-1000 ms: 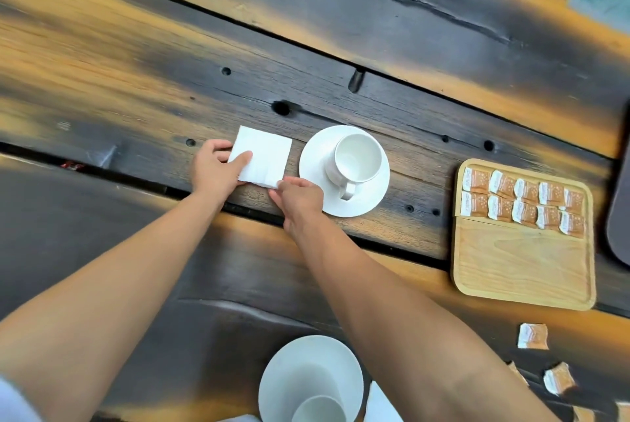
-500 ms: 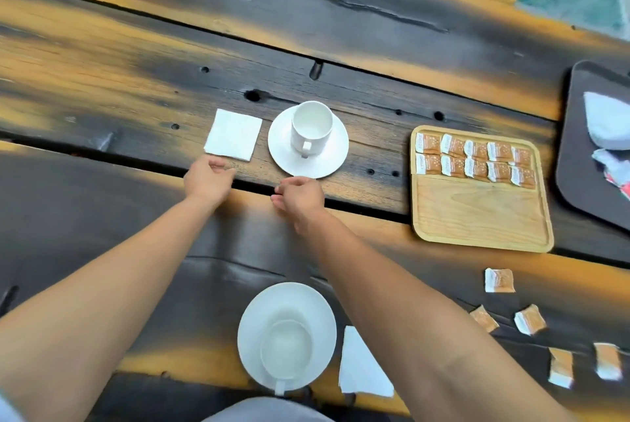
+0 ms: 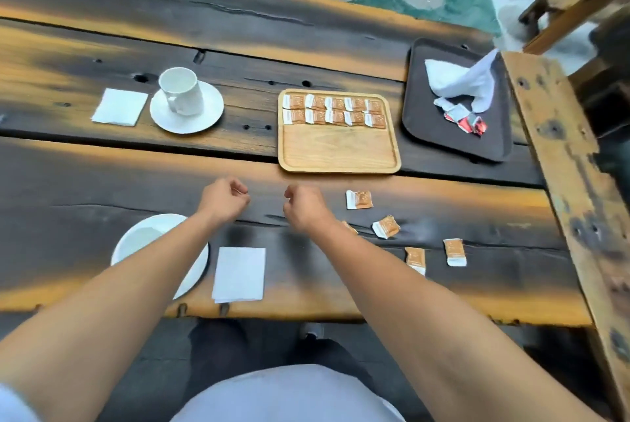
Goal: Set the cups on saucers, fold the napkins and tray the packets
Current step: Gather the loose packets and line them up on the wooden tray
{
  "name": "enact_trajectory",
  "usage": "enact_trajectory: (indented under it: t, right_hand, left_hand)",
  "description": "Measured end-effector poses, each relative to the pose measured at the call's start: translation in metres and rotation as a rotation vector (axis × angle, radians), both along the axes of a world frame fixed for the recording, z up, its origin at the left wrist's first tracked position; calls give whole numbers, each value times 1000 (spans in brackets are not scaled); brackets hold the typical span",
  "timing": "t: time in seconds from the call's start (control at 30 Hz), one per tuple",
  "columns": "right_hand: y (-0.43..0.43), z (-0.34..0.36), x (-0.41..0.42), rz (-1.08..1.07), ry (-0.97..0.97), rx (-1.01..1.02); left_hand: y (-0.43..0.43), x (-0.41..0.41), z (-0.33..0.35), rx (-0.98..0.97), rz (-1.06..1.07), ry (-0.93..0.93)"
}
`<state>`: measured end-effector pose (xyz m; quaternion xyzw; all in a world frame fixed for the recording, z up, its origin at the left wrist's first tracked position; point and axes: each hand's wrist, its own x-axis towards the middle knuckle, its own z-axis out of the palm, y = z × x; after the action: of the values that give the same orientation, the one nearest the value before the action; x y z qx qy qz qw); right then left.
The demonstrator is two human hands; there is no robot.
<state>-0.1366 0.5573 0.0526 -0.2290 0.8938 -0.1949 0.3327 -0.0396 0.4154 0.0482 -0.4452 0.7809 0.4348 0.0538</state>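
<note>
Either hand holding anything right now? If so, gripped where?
Nothing is held. The left hand and right hand hover above the table, fingers loosely curled and empty. A loose packet lies beside the right hand, untouched.

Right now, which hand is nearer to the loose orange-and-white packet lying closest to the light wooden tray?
Right. The right hand is just left of that orange-and-white packet, not touching it; the left hand is farther left, beyond the right hand.
</note>
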Motion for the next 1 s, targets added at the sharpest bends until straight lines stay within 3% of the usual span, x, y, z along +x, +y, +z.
enact_trajectory:
  t: [0.23, 0.4, 0.6, 1.0]
  right_hand:
    - [190, 14, -31, -188, 112, 124]
    - [256, 0, -40, -280, 71, 170]
    - [264, -37, -17, -211, -1, 172]
    - [200, -62, -48, 63, 131, 33]
  left_hand:
    - [170, -39, 0, 25, -272, 0]
    - [219, -53, -15, -3, -355, -34]
    - [223, -56, -49, -76, -285, -82]
    - [216, -39, -90, -201, -371, -164]
